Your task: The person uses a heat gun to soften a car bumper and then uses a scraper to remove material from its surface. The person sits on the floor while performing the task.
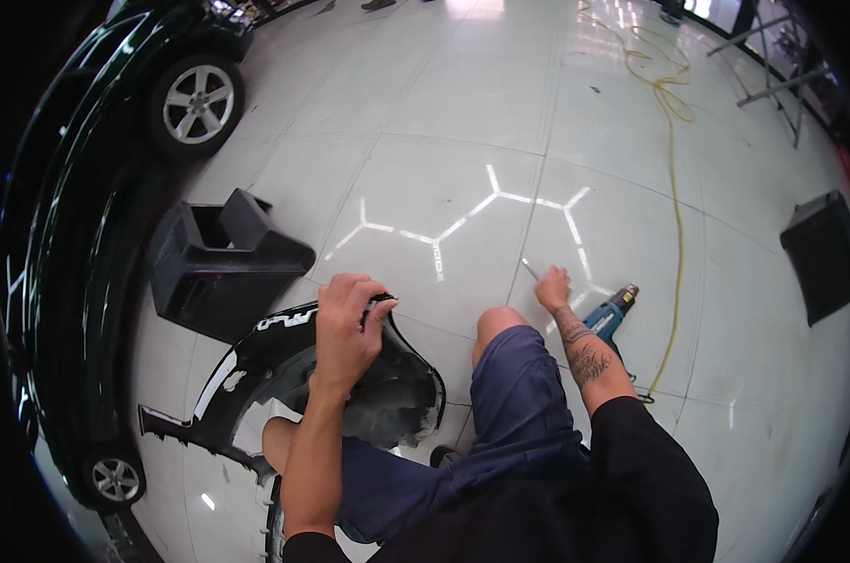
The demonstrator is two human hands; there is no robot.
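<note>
A glossy black car fender [220, 383] lies in front of me at the left, its wheel arch curving beside my left knee. Its inner side looks grey and dusty. My left hand [350, 324] is closed in a pinch at the fender's upper edge, thumb against the fingertips. Out to the right, above the floor, my right hand [553, 289] grips a slim silver tool [530, 269] with its thin end pointing up and left; its exact kind is too small to tell. Beside my right forearm a blue heat gun [609, 321] rests on the floor.
A dark car [77, 206] stands along the left. Between it and the fender sits a black angular stool-like block [223, 272]. A yellow cord [678, 253] runs down the right side. Farther right are a black box [821, 255] and a metal stand [783, 86].
</note>
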